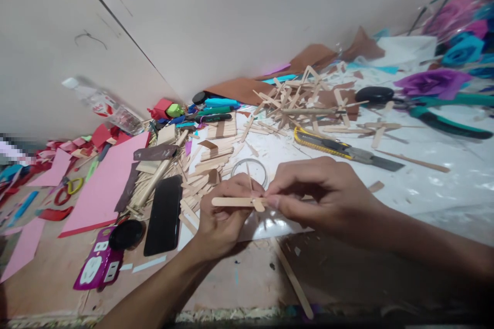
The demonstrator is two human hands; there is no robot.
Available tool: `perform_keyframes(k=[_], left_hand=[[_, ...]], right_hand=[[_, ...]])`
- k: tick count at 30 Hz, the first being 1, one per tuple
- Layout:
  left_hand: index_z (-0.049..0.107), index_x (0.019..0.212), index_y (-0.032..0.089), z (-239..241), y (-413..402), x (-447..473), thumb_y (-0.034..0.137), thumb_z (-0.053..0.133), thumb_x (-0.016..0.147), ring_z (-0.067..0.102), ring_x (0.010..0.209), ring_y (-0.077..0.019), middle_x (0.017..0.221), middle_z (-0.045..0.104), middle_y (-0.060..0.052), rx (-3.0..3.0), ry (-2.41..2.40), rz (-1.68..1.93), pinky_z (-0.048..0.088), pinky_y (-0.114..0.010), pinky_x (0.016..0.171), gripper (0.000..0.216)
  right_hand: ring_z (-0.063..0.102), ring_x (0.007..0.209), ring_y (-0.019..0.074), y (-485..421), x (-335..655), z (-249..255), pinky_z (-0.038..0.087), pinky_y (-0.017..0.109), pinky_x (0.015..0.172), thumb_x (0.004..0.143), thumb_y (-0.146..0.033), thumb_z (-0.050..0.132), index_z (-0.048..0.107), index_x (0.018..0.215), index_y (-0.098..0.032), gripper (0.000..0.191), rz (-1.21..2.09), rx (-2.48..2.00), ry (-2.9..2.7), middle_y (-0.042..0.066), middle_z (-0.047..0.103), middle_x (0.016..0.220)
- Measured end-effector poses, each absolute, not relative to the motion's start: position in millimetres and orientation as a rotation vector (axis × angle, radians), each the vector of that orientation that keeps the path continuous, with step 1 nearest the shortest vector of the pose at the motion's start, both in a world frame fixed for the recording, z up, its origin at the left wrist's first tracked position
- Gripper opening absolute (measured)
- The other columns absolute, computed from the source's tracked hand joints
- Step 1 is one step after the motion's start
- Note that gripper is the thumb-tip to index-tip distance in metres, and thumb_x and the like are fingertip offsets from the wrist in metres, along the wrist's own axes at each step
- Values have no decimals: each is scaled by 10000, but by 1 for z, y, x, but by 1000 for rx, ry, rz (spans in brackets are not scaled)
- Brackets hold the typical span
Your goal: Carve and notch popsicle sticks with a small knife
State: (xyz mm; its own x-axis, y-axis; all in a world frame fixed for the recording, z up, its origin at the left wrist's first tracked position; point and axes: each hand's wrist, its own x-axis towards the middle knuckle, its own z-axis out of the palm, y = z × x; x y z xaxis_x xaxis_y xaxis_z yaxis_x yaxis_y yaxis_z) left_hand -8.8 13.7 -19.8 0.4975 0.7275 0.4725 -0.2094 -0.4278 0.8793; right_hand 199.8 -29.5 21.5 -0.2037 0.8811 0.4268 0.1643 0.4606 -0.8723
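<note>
Both my hands meet above the near part of the table around a small piece built of popsicle sticks [233, 202]. One stick lies level across it, a short rounded stick end juts out below the joint, and a thin sliver points upward. My left hand [226, 216] grips the piece from behind and below, its fingers partly hidden by the level stick. With thumb and forefinger, my right hand [314, 193] pinches at the joint on the right side. Whether a smaller bit sits in that pinch is hidden. Just behind the hands lies a ring of clear tape [254, 167].
A yellow box cutter [328, 145] lies beyond my right hand, its blade out. Behind it are piled stick pieces [301, 97] and green-handled pliers [436, 113]. To the left are a black phone [163, 215], a purple phone case [98, 262], pink sheets [110, 180] and a plastic bottle [106, 108].
</note>
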Motion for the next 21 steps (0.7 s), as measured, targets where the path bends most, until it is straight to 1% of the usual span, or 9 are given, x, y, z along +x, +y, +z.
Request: perform_keyframes(k=[1, 3, 6, 10, 15, 21], left_hand=[[692, 1029, 263, -19, 14, -8, 157, 676, 977, 701, 927, -164, 1003, 726, -43, 1707, 423, 1131, 573, -316, 783, 119], [702, 1023, 261, -17, 14, -7, 138, 675, 971, 698, 922, -163, 986, 721, -41, 1717, 411, 1122, 576, -320, 787, 137], [702, 1017, 259, -17, 13, -7, 149, 679, 967, 696, 917, -173, 978, 721, -46, 1715, 423, 1115, 585, -340, 790, 123], [694, 1014, 268, -18, 11, -7, 143, 685, 962, 690, 902, -174, 961, 708, -42, 1711, 422, 1113, 577, -349, 791, 136], [690, 1039, 270, -20, 9, -7, 161, 713, 951, 692, 928, -181, 970, 691, -37, 1700, 378, 1144, 581, -354, 810, 142], [697, 1080, 271, -22, 11, -8, 129, 712, 939, 686, 946, -181, 1007, 691, -39, 1705, 339, 1132, 581, -345, 807, 201]], right_hand=[[482, 499, 43, -29, 200, 22, 345, 155, 442, 906, -140, 715, 728, 806, -185, 111, 929, -941, -1647, -65, 614, 620], [474, 512, 39, -29, 201, 22, 341, 146, 453, 923, -157, 687, 719, 806, -181, 123, 997, -952, -1673, -68, 606, 625], [499, 576, 44, -29, 202, 20, 370, 148, 518, 953, -191, 649, 703, 826, -170, 140, 959, -923, -1763, -55, 615, 676], [477, 588, 51, -32, 201, 20, 372, 167, 551, 985, -207, 591, 664, 794, -146, 214, 936, -873, -1758, -45, 586, 669], [440, 578, 41, -38, 197, 19, 345, 155, 530, 965, -133, 594, 627, 789, -144, 180, 1027, -783, -1616, -62, 551, 658], [489, 620, 66, -37, 193, 14, 388, 182, 565, 982, -189, 604, 622, 808, -142, 181, 1117, -783, -1551, -33, 586, 694]])
